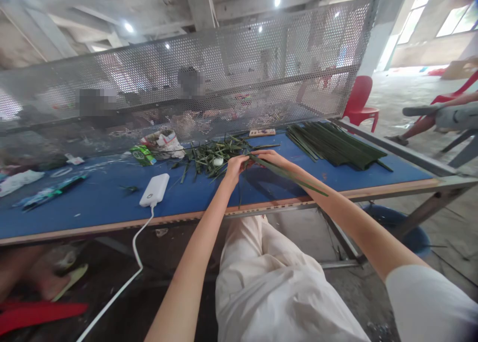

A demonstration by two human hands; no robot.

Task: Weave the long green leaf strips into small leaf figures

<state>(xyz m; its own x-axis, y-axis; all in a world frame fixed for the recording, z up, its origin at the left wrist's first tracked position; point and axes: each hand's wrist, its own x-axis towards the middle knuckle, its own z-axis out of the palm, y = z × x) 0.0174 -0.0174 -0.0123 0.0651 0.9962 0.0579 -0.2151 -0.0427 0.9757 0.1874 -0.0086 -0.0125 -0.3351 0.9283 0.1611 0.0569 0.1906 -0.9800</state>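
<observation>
Pinching green leaf (295, 178) between fingers (261, 154)

two bare hands (235, 167) (271, 159), one white power bank (154, 189), one cable (136, 252)

On the blue tabletop (93, 207), the left hand (236, 168) and right hand (269, 159) close together on a long green leaf (289, 176) slanting toward the lower right of the frame. Just beyond them lies a loose heap of leaf trimmings (209, 160); farther right, a neat stack of dark green strips (336, 145); at left, a white power bank (155, 190) with its cable (138, 252).
</observation>
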